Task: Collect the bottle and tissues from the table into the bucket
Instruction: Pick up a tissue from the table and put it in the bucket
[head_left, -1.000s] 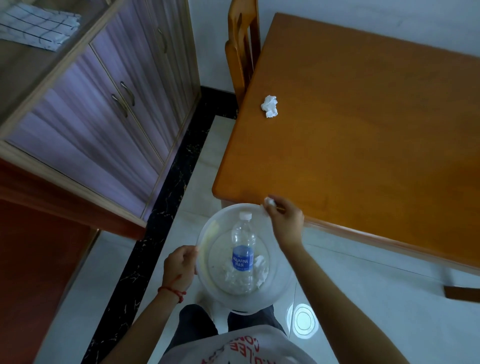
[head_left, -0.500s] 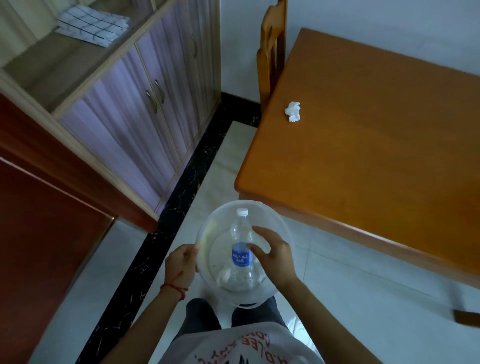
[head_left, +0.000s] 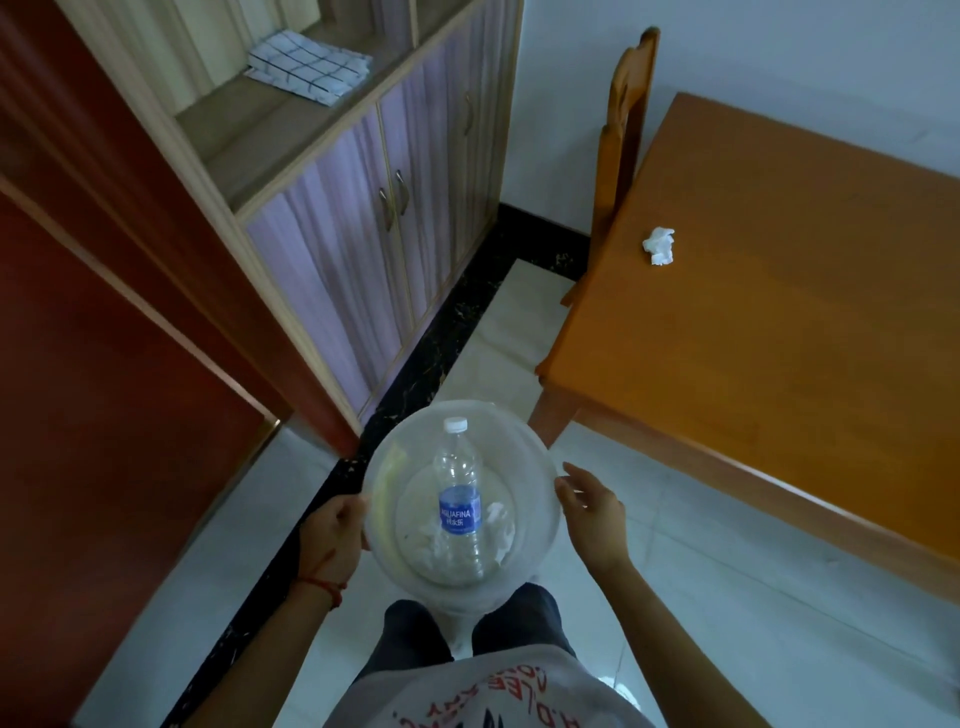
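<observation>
The bottle (head_left: 458, 499) and tissues (head_left: 497, 519) are lying in the bucket (head_left: 540, 470). One tissue (head_left: 658, 246) is sitting near the table's (head_left: 779, 338) left edge, beside the chair (head_left: 621, 150).

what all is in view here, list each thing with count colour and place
bucket: one, clear plastic, held above the floor in front of the person
bottle: one, clear with blue label and white cap, lying inside the bucket
tissues in the bucket: a few, white, crumpled at the bottom beside the bottle
tissue on the table: one, white, crumpled near the table's far left edge
table: one, orange wood, on the right
chair: one, orange wood, tucked at the table's far side
cabinet: one, pale wood with lilac doors, on the left
folded cloth: one, white check, on the cabinet shelf
left hand: grips the bucket rim
right hand: fingers relaxed, beside the rim
</observation>
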